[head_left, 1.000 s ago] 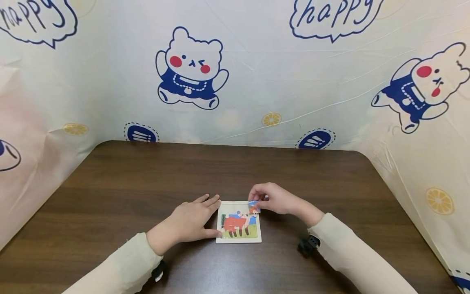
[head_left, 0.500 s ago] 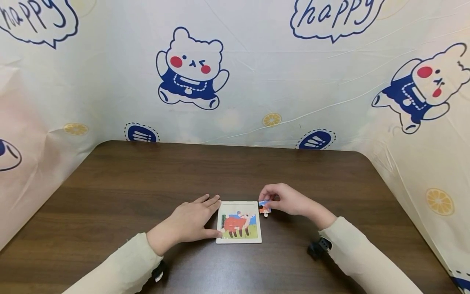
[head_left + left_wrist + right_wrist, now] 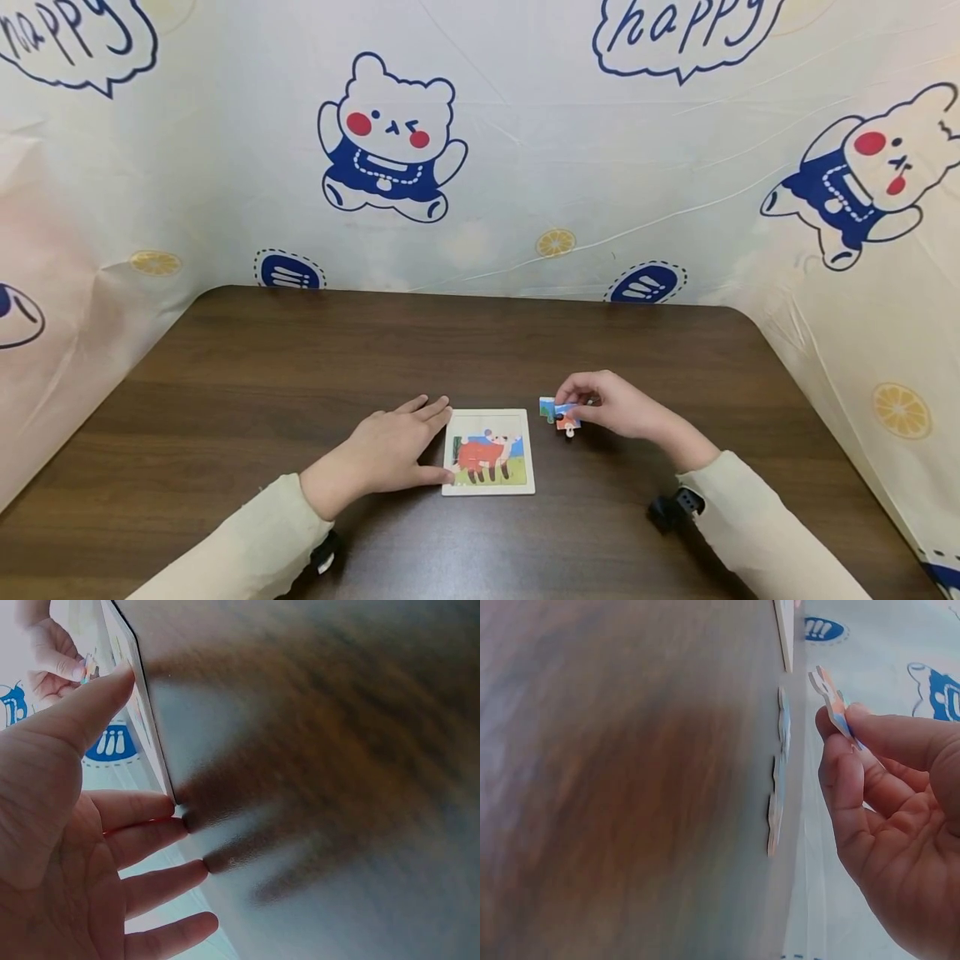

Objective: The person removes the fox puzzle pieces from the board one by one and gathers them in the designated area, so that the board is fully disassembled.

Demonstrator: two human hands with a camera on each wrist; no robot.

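A small square jigsaw puzzle tray (image 3: pixel 531 475) with a white border shows a red animal on green and blue; its top strip is bare white. My left hand (image 3: pixel 390 450) lies along the tray's left side with fingers spread. In the left wrist view, its thumb (image 3: pixel 112 694) and fingertips are at the tray's edge. Right of the tray, my right hand (image 3: pixel 618 408) pinches a blue and orange jigsaw piece (image 3: pixel 567 423) between thumb and fingers. In the right wrist view, that piece (image 3: pixel 829 694) is held above the table, tilted.
A blue-green jigsaw piece (image 3: pixel 546 407) lies beside my right fingertips, partly overlapped by the held one. Seen edge-on in the right wrist view, loose pieces (image 3: pixel 783 724) lie flat on the tabletop. A printed cloth (image 3: pixel 495 167) surrounds the brown table (image 3: pixel 360 342).
My right hand has moved right with its jigsaw piece, from over the tray's upper right corner to beyond the tray, bringing the blue-green piece into view. The left hand keeps its place.
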